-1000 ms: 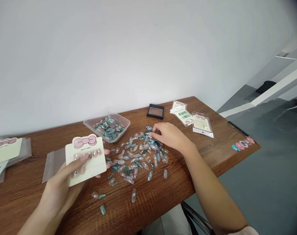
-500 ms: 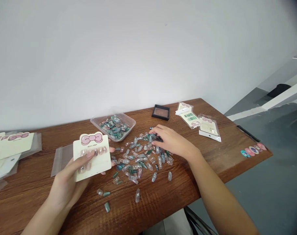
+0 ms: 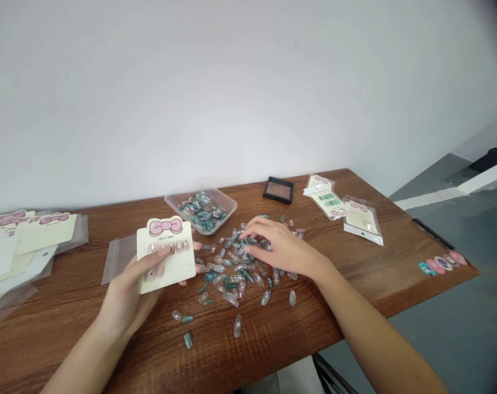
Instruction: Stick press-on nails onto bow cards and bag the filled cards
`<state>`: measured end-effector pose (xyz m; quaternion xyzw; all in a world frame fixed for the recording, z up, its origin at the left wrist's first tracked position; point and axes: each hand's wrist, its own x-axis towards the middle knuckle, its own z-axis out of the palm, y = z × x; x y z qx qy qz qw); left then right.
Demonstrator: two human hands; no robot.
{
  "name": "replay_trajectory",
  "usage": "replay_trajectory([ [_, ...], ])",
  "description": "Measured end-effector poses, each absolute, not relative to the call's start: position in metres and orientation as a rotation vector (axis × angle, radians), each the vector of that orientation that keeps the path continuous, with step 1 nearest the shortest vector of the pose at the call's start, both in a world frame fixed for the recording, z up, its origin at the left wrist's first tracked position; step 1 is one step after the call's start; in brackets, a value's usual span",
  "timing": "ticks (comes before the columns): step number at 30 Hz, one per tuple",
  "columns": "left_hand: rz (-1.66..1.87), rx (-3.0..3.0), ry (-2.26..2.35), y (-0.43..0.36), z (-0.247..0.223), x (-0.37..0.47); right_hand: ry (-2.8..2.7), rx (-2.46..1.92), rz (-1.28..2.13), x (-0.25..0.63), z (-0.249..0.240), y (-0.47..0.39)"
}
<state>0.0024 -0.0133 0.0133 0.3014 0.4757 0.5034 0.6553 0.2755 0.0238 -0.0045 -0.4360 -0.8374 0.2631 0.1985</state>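
The left hand (image 3: pixel 123 295) clamps a bow-topped display card (image 3: pixel 180 268) by its edge, thumb across the press-on nails mounted on it, over the wooden table (image 3: pixel 273 345). The right hand (image 3: pixel 287 249) reaches into the pile of loose nail tips (image 3: pixel 234 279), thumb and forefinger slightly apart — whether they touch one, I cannot tell. The step in hand looks like picking through the pile — lifting one out would call for a light fingertip pinch.

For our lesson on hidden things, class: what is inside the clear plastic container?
The clear plastic container holds a heap of false nails, mostly green, some pinkish. The upper ones cover those beneath, so the lower layers and the floor under them cannot be seen.
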Motion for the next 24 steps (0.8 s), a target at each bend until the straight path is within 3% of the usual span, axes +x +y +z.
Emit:
replay_trajectory([
  [7,1.133,0.675,1.058,-0.013,0.011,0.001,-2.591,-1.112,0.718,0.262,-0.01,0.012],
  [16,1.102,0.741,0.946,-0.008,-0.001,-0.007,-2.767,-0.594,0.428,0.224,-0.025,-0.022],
  [24,1.106,0.749,0.945,-0.005,0.001,-0.006,-2.761,-0.981,0.011,0.217,-0.038,-0.015],
])
